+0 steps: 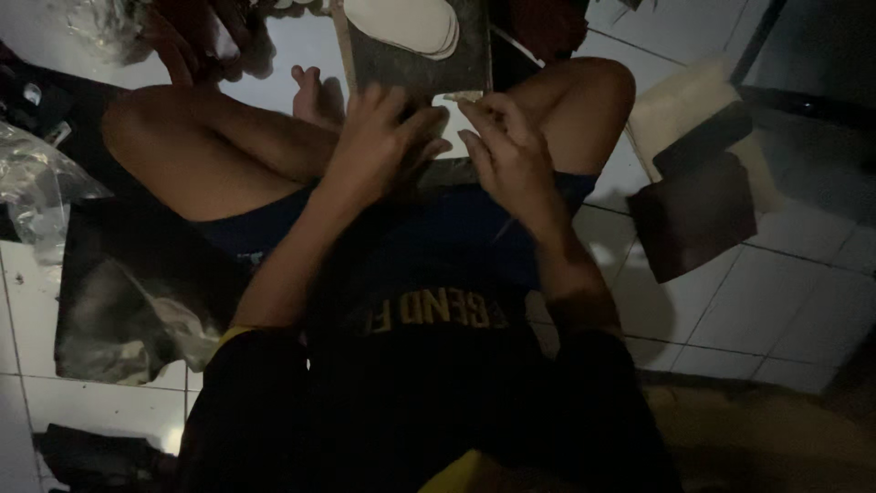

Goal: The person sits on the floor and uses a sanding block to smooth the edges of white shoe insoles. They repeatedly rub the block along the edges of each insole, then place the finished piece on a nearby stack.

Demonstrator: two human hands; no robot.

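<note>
I sit cross-legged on a tiled floor with a dark board (415, 68) propped across my legs. A stack of white oval, sole-shaped pieces (406, 23) lies at the board's far end. My left hand (383, 137) grips the board's near edge with its fingers curled over it. My right hand (511, 151) is beside it, fingertips pinching a small pale piece (463, 96) at the board's lower right corner. The light is dim, and what lies under the palms is hidden.
Dark flat sheets (693, 210) and a pale sheet (675, 105) lie on the tiles to my right. A large dark sheet (128, 301) and crumpled clear plastic (36, 192) lie to my left. A bare foot (310, 96) shows beyond my left knee.
</note>
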